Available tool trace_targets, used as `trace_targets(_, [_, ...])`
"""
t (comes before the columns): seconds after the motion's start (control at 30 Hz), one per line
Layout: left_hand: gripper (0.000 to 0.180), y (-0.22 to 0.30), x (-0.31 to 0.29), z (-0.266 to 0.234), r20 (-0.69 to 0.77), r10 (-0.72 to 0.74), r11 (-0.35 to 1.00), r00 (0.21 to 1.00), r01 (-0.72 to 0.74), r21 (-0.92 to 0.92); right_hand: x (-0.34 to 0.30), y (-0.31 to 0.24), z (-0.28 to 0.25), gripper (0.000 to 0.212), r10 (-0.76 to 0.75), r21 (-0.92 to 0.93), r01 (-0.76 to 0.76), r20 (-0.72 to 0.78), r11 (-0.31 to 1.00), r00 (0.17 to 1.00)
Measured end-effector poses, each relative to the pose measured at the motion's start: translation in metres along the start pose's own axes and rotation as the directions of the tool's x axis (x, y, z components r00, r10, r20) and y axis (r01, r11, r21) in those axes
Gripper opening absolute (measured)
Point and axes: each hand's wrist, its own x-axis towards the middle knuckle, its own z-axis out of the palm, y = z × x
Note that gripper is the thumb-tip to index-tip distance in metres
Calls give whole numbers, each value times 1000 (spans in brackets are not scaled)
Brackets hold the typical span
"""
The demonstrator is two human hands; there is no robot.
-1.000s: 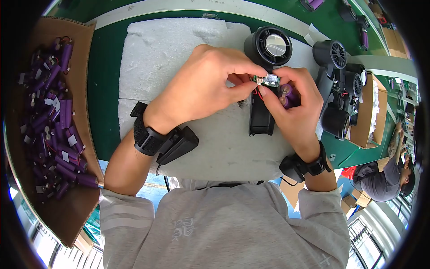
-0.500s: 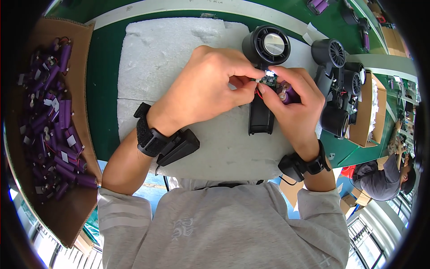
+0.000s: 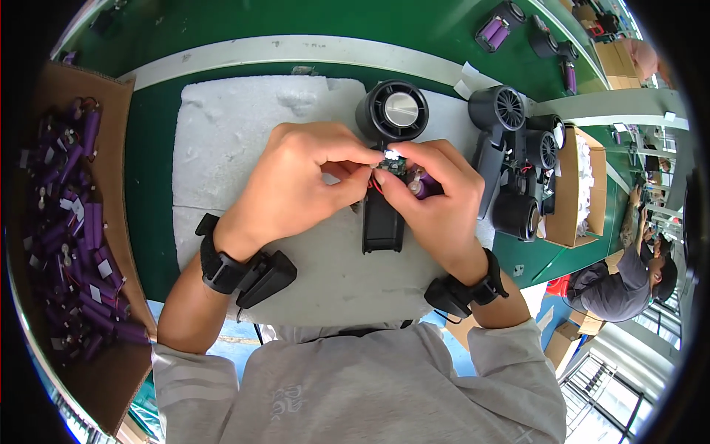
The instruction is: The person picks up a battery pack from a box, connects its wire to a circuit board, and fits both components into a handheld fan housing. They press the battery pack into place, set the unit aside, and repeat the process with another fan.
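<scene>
Over the black handheld fan body (image 3: 370,122), my two hands meet at a small green circuit board (image 3: 394,167). My left hand (image 3: 292,185) has thumb and forefinger closed at the board's left edge, by a red wire (image 3: 376,185); whatever is in that pinch is too small to make out. Thumb and forefinger of my right hand (image 3: 444,196) grip the board's right part. A purple battery cell (image 3: 421,185) shows inside the curl of that hand, partly hidden. The fan's open, hollow handle (image 3: 382,229) points toward me on the white foam pad (image 3: 222,148).
A cardboard box (image 3: 111,355) of purple battery cells (image 3: 92,226) stands at left. Several black fan bodies (image 3: 497,109) are stacked at right beside another cardboard box (image 3: 563,185). More fan parts (image 3: 494,33) lie beyond the white rail (image 3: 296,46). A co-worker (image 3: 621,285) is at far right.
The whole view has shifted, so the bench and hands appear lower and further left. Both hands keep nearly the same hold at the circuit board.
</scene>
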Motion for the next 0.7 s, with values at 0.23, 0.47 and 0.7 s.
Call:
trace_targets(0.23, [31,0,1,7,-7,-7,1000,1000,7,5,4,-5,-3,24,90,43,-92,44,995,995])
trace_targets(0.47, [36,10,2,10,59,-142,988,988,138,65,4,-9,-9,17,146,34,-148,59,988,988])
trace_targets(0.7, [34,7,-1,7,105,-187,982,977,188,1,5,-8,-13,15,196,45,-204,143,978,970])
